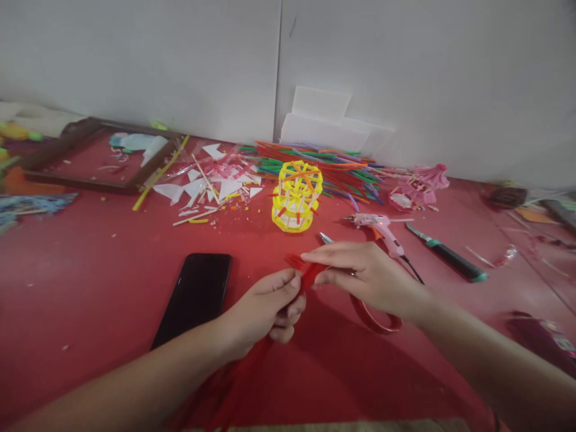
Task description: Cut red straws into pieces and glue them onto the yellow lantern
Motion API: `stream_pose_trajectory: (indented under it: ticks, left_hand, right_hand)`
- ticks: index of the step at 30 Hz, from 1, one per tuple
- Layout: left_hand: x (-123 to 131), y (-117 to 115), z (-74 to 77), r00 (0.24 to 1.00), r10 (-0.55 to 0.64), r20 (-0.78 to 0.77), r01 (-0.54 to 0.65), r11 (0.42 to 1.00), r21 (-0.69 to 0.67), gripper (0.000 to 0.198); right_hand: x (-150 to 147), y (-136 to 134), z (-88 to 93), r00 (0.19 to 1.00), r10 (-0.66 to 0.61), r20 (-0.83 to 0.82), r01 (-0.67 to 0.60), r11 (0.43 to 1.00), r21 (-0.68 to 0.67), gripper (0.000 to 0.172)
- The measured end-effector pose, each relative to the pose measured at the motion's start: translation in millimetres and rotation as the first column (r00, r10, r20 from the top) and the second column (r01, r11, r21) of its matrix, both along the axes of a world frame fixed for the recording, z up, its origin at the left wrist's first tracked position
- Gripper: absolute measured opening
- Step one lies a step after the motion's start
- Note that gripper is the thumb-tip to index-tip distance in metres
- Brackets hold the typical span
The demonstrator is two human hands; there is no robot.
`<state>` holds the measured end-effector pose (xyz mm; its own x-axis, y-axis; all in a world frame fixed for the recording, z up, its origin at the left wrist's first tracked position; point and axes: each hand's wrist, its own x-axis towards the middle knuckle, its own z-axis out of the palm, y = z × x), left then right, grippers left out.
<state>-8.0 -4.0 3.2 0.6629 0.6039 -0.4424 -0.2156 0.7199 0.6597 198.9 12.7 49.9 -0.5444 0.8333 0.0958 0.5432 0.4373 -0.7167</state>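
Several red strands [312,274] run through the tight grip of the left hand [269,305] toward the tabletop's [360,384] near edge; the right hand [371,273] pinches their upper part.

Craft workspace; red tabletop [103,282], pink glue gun [381,227], colourful craft stems [344,179], white scraps [194,187]

Only blurred, unreadable marks [564,344] on maroon item [533,336]
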Motion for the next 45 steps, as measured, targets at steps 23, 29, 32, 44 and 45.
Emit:
stream_pose_trajectory:
  ticks: [23, 29, 32, 44, 45]
  left_hand:
    - [0.6, -10.1, 0.4, 0.971, 0.018, -0.239, 0.068, 0.935, 0.347, 0.038]
    - [1.7, -5.8, 1.5, 0.998, 0.058, -0.041, -0.052, 0.989, 0.139, 0.037]
    - [1.1, -3.3, 2.9, 0.999, 0.039, -0.008, -0.038, 0.993, 0.114, 0.035]
    - [-0.2, -4.4, 3.6, 0.999, 0.003, 0.043, -0.008, 0.993, 0.115, 0.034]
    - [-0.3, -5.2, 2.7, 0.999, 0.003, 0.048, -0.008, 0.993, 0.115, 0.035]
  right_hand:
    - [-26.4, -9.8, -22.2, 0.912, -0.233, -0.337, 0.206, 0.972, -0.116, 0.008]
    - [-21.4, -13.7, -29.2, 0.911, -0.235, -0.340, 0.249, 0.968, -0.003, 0.024]
    - [-21.4, -15.4, -30.3, 0.907, -0.246, -0.343, 0.275, 0.961, 0.039, 0.022]
    - [-31.1, -19.4, -31.8, 0.890, -0.279, -0.362, 0.321, 0.945, 0.061, 0.018]
    - [-31.3, -20.0, -32.4, 0.892, -0.270, -0.362, 0.314, 0.947, 0.069, 0.018]
